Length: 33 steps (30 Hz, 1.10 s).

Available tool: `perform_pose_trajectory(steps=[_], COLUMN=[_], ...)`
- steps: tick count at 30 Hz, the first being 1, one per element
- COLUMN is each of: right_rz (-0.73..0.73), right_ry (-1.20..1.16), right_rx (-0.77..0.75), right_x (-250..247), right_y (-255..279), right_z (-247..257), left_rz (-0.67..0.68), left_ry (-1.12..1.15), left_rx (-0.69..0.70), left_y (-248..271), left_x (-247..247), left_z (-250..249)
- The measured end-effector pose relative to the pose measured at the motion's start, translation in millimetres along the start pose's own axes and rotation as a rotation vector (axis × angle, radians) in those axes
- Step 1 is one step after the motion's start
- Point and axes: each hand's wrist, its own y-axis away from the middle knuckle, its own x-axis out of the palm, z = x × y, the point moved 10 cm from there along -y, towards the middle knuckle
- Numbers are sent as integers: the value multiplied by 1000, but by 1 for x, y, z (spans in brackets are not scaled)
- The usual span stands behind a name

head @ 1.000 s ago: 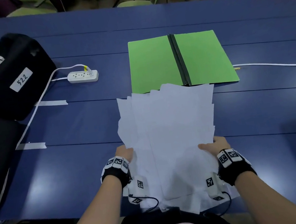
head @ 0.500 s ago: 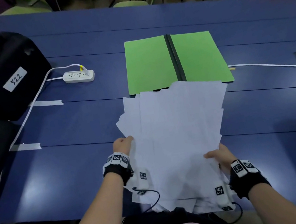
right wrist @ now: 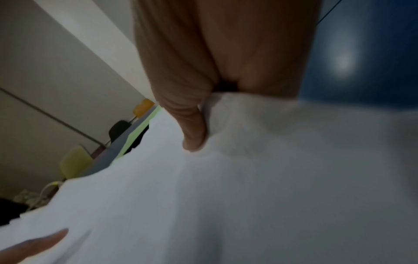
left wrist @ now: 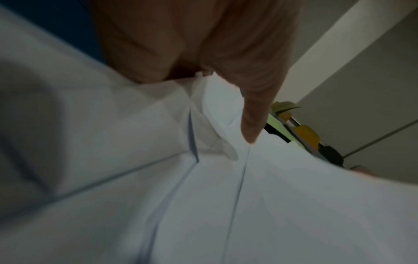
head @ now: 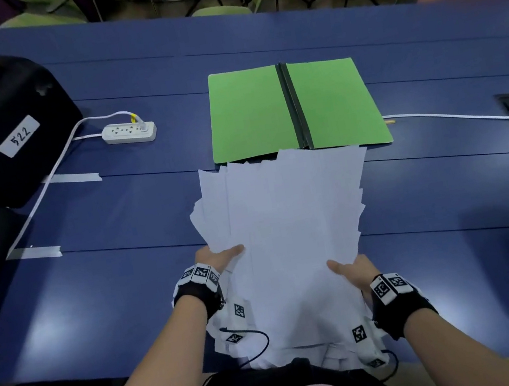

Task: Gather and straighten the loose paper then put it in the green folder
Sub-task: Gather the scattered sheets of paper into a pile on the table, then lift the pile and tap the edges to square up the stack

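Near the open green folder [head: 250, 113], left hand [head: 220, 258] and right hand [head: 352, 272] gripping uneven paper stack [head: 287, 221]

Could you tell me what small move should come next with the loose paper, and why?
Probably tap the paper stack on its edge against the table: the left hand and right hand grip its sides, yet the sheets' edges fan unevenly, short of the open green folder.

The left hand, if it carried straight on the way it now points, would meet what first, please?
The left hand grips the paper stack and points across the table toward the open green folder. That folder's near edge looks first in line, though depth is hard to judge.
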Motion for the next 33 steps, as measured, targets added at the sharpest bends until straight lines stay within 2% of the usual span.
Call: perform_pose_trajectory(steps=[5, 9, 12, 14, 17, 19, 22, 24, 26, 30, 33], right_rz=[-6, 33, 118, 231, 345, 289, 187, 164, 170, 98, -73], right_ry=[135, 103, -155, -342, -423, -319, -164, -158, -192, -333, -395], right_rx=[20, -25, -49, 5, 100, 59, -18, -42, -52, -241, -434], right_x=[-8, -10, -11, -7, 0, -6, -19, -28, -34, -58, -87], right_y=[-8, 0, 15, 17, 19, 12, -9, -36, -26, 25, 62], right_z=[-26, -8, -2, -8, -5, 9, 22, 12, 27, 116, 186], left_rz=[98, 148, 167, 142, 232, 252, 183, 187, 180, 122, 150], left_ry=[-256, -399, -423, -389, -293, -222, -367, -403, -332, -140, 28], left_rx=[-71, 51, 79, 18, 2, 45, 101, 116, 153, 347, 528], left_y=[6, 9, 12, 10, 18, 18, 14, 13, 16, 28, 58], left_x=[6, 17, 7, -6, 0, 8, 11, 12, 8, -6, -14], left_z=[21, 2, -4, 1, -7, -23, -38, -39, -49, -114, -177])
